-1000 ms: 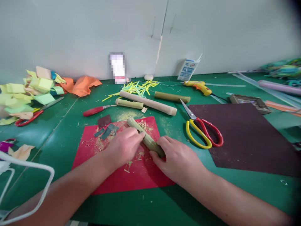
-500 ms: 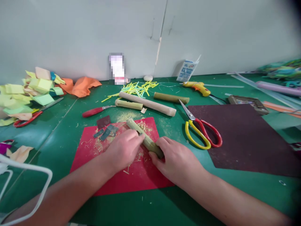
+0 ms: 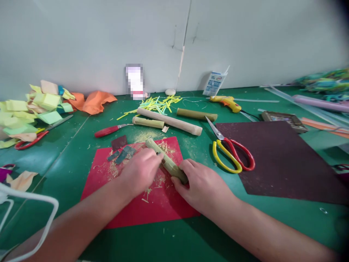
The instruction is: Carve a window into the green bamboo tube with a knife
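Note:
A short green bamboo stick (image 3: 167, 162) lies slanted on a red mat (image 3: 152, 203), among pale shavings. My right hand (image 3: 203, 185) is closed round its near end. My left hand (image 3: 140, 171) is closed against the middle of the stick, fingers pinched on something small and dark that I cannot make out. Small dark grey scraps (image 3: 122, 153) lie on the mat just left of my left hand.
Beyond the mat lie more bamboo pieces (image 3: 148, 122), a pale wooden rod (image 3: 170, 121) and a red-handled knife (image 3: 107, 130). Red and yellow scissors (image 3: 231, 154) rest beside a dark sheet (image 3: 283, 160). A glue gun (image 3: 226, 102), coloured paper scraps (image 3: 32, 109) and a white wire frame (image 3: 29, 214) lie around.
My hands and the bamboo stick stay almost where they were; my left hand has shifted slightly along the stick. The view has drifted a little.

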A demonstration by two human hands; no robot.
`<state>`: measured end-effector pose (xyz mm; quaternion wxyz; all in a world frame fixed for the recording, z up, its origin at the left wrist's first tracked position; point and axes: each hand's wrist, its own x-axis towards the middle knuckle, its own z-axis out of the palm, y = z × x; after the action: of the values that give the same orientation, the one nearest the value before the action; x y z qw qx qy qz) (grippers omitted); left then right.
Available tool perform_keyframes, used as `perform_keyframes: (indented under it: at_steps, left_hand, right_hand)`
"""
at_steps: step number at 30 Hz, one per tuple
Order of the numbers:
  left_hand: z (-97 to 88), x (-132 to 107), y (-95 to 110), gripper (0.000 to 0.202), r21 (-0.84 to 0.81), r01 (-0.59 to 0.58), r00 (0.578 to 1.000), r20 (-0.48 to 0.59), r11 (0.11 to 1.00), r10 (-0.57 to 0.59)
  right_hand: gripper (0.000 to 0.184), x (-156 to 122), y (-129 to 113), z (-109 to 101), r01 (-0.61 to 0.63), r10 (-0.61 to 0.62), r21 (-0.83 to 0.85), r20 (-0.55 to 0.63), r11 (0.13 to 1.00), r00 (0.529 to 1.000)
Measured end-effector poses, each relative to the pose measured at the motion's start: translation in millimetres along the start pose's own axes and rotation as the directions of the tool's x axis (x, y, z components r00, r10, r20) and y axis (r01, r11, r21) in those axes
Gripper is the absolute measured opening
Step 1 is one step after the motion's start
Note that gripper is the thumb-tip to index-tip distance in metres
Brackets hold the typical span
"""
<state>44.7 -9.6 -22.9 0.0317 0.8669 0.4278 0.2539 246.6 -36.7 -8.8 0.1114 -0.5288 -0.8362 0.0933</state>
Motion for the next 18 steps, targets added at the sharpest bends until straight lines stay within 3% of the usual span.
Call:
perform_keyframes:
  at_steps: [13,18]
  left_hand:
    - [-0.1,-0.7,6.9,0.024,-0.021,-0.008,0.999,-0.035,1.000,0.008]
    - [1.3,-3.6,12.0,0.025,-0.022,-0.051,0.998,0.031,0.998,0.051]
  right_hand:
    - [0.009,-0.2,0.7,0.2,0.004,-0.004,0.003,-0.026,1.000,1.000]
    - [0.010,0.0,0.5,-0.4,0.002,-0.002,0.006,-0.024,1.000,1.000]
